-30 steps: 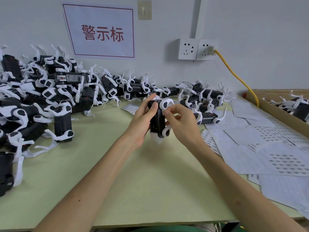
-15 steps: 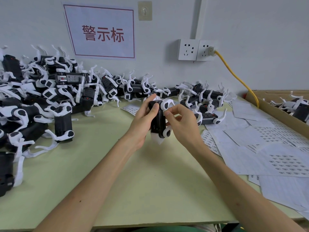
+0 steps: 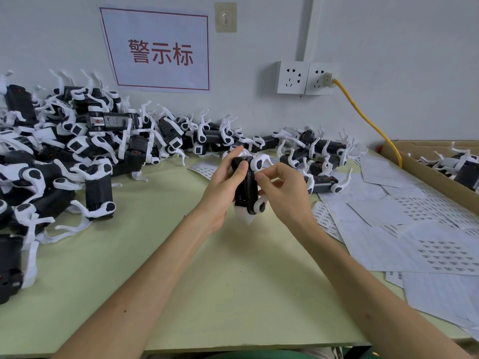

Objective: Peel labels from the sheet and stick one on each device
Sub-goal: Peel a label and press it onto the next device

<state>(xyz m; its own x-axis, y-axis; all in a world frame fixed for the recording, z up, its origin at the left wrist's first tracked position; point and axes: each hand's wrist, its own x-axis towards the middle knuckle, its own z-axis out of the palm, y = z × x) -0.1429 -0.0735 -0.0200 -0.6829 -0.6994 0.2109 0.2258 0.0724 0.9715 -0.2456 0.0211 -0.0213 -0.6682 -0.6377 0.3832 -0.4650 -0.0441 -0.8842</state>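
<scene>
A black device with white jointed legs [image 3: 249,189] is held upright above the middle of the green table [image 3: 160,268]. My left hand [image 3: 225,187] grips it from the left, thumb on its upper face. My right hand [image 3: 282,194] holds its right side, thumb and forefinger pinched against its upper edge; any label under the fingertips is hidden. White label sheets [image 3: 425,229] printed with small dark labels lie spread to the right. A big heap of the same devices [image 3: 64,151] fills the left and back of the table.
A cardboard box [image 3: 425,172] holding more devices stands at the far right. A yellow cable [image 3: 368,120] runs from the wall sockets [image 3: 305,77] down behind the box. A small label sheet [image 3: 204,169] lies behind my hands. A red-lettered sign [image 3: 158,50] hangs on the wall.
Both hands stay on the device. The fingers of my right hand have shifted slightly along its upper right edge; the device has barely moved.
</scene>
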